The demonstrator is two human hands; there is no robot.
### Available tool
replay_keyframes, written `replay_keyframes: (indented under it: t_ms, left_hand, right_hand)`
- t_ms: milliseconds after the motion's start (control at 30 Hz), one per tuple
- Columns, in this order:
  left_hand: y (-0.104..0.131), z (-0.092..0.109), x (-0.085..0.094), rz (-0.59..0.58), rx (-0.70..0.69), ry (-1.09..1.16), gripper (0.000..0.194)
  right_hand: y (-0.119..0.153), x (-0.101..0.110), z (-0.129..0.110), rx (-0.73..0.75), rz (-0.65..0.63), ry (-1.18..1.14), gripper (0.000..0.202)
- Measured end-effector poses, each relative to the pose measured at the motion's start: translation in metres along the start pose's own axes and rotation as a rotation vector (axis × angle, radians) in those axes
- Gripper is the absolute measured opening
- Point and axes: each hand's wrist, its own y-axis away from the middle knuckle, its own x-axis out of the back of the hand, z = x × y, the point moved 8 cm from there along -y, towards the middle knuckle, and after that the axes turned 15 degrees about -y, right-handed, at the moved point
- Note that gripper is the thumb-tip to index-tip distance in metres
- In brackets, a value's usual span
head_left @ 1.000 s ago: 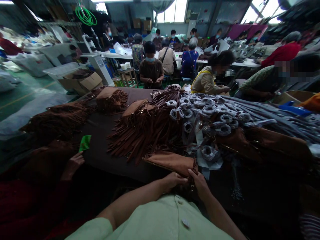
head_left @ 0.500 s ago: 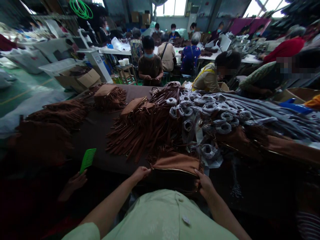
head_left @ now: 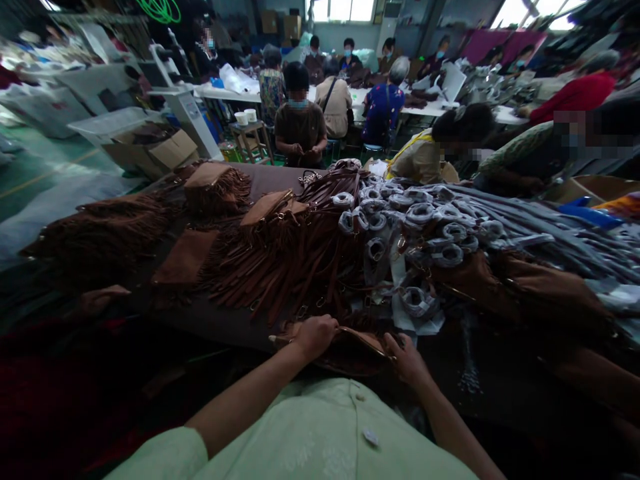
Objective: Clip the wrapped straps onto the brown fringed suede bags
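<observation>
A brown suede bag with a metal zip along its top edge is at the table's near edge, close to my body. The zip edge is parted and the dark inside shows. My left hand is closed on the zip edge near its middle. My right hand grips the right end of the same edge. Just beyond the bag lies a heap of brown fringe strips with small metal clasps. Right of it sit several coiled straps in clear wrapping.
Fringed brown bags are piled at the left of the dark table. A co-worker's hand is at left. Grey wrapped straps spread to the right. Across the table a person works; an open carton stands beyond.
My left hand has moved right along the bag's zip edge, which has parted. At left, another bag now lies flat, and the co-worker's green comb no longer shows plainly.
</observation>
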Motion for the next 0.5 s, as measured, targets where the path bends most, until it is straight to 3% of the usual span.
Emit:
replay_keyframes:
  t_ms: [67, 167, 300, 400, 433, 500]
  left_hand:
    - [-0.006, 0.005, 0.002, -0.064, -0.021, -0.077, 0.026]
    - [-0.017, 0.009, 0.008, -0.095, -0.026, -0.109, 0.027]
    - [-0.021, 0.014, 0.027, -0.059, -0.037, -0.038, 0.024]
    - [-0.009, 0.026, 0.043, 0.118, -0.090, 0.063, 0.027]
    - [-0.003, 0.033, 0.041, 0.145, -0.131, 0.102, 0.028]
    - [0.006, 0.047, 0.021, 0.088, -0.205, 0.170, 0.029]
  right_hand:
    - [0.004, 0.002, -0.017, 0.194, 0.053, 0.223, 0.070]
    - [0.015, -0.022, -0.031, 0.386, -0.039, 0.554, 0.072]
    - [0.012, -0.048, -0.030, 0.359, -0.116, 0.813, 0.028]
    - [0.004, -0.054, -0.031, 0.337, -0.143, 0.819, 0.034]
    - [0.002, -0.054, -0.031, 0.336, -0.140, 0.815, 0.035]
    - [0.000, -0.054, -0.031, 0.329, -0.124, 0.831, 0.034]
